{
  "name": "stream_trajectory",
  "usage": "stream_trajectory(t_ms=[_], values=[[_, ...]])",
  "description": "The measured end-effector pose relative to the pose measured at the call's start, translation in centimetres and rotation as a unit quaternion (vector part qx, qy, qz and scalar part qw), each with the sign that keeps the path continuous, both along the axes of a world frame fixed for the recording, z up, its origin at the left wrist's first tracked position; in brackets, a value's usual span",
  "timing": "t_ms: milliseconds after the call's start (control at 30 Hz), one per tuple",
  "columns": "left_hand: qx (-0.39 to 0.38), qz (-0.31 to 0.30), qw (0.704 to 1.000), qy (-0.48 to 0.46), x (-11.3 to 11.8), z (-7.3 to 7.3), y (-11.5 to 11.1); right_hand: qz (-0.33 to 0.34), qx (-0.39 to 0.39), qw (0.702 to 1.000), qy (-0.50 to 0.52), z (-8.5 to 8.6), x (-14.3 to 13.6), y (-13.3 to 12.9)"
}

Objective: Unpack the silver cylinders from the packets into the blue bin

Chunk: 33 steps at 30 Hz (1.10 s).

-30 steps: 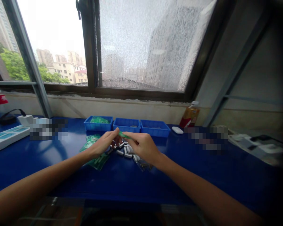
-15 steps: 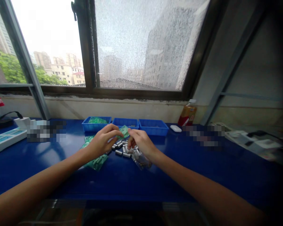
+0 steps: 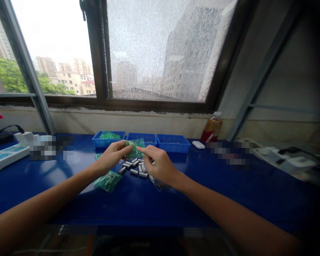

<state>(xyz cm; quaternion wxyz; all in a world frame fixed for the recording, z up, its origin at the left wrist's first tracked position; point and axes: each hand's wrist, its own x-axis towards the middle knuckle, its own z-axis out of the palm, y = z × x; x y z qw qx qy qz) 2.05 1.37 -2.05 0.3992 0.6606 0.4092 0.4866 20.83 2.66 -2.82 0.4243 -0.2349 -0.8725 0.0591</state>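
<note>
A small green plastic bag (image 3: 135, 143) is held up above the middle of the table, spread flat between my hands. My left hand (image 3: 114, 152) pinches its left side between thumb and fingers. My right hand (image 3: 160, 161) is closed at its right side, the index finger lying across the bag's face; the thumb's grip is partly hidden. Below the hands lie several small silver metal pieces (image 3: 134, 172) in a loose pile. A clear bag (image 3: 158, 184) of similar pieces is partly covered by my right hand. Another filled green bag (image 3: 108, 180) lies below my left wrist.
Three blue bins stand along the back: the left bin (image 3: 98, 143) holds green bags, then the middle bin (image 3: 132, 136) and the right bin (image 3: 176, 146). A white mouse-like object (image 3: 198, 145), a bottle (image 3: 212, 128) and a power strip (image 3: 5, 156) are around the edges.
The green bag has been turned and spread so its flat face shows. My left hand has moved slightly left, and my right index finger now reaches onto the bag.
</note>
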Motion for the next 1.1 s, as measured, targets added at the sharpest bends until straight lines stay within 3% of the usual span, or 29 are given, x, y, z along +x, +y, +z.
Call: stream_trajectory(t_ms=[100,167,267,367,467,533,633,767,867,933,1000,1100], values=[[0.115,0.068,0.989,0.065,-0.2,-0.3,0.2,-0.041,-0.064,0.995,0.06,0.5,-0.2,-0.1],[0.215,0.099,0.961,0.142,-0.4,-0.4,0.1,-0.068,-0.132,0.985,0.092,0.8,-0.3,-0.1],[0.357,0.082,0.897,0.247,-0.5,-0.5,-0.2,-0.028,-0.274,0.954,0.117,1.0,-0.5,0.0],[0.394,0.043,0.868,0.298,-0.5,-0.4,-0.5,-0.01,-0.331,0.933,0.139,0.8,-0.6,0.2],[0.328,0.018,0.897,0.297,-0.2,0.0,-0.7,-0.045,-0.212,0.971,0.099,0.5,-0.4,0.2],[0.225,-0.001,0.94,0.256,0.0,0.2,-0.8,-0.045,-0.12,0.99,0.058,0.4,-0.2,0.1],[0.039,-0.025,0.989,0.142,0.3,0.4,-0.7,-0.043,-0.043,0.998,0.018,0.1,0.0,0.1],[-0.097,-0.033,0.995,0.001,0.5,0.4,-0.6,-0.063,0.012,0.998,-0.025,-0.2,0.1,0.3],[-0.104,-0.019,0.994,-0.023,0.5,0.4,-0.5,-0.039,0.015,0.999,-0.026,-0.3,0.1,0.4],[-0.052,0.007,0.998,0.019,0.5,0.3,-0.4,-0.021,0.001,1.0,-0.009,-0.3,0.0,0.3],[0.058,0.063,0.991,0.107,0.3,0.0,-0.3,-0.015,-0.03,0.999,0.024,0.0,-0.1,0.1],[0.271,0.154,0.916,0.252,-0.2,-0.3,-0.4,-0.017,-0.148,0.984,0.099,0.7,-0.4,-0.2]])
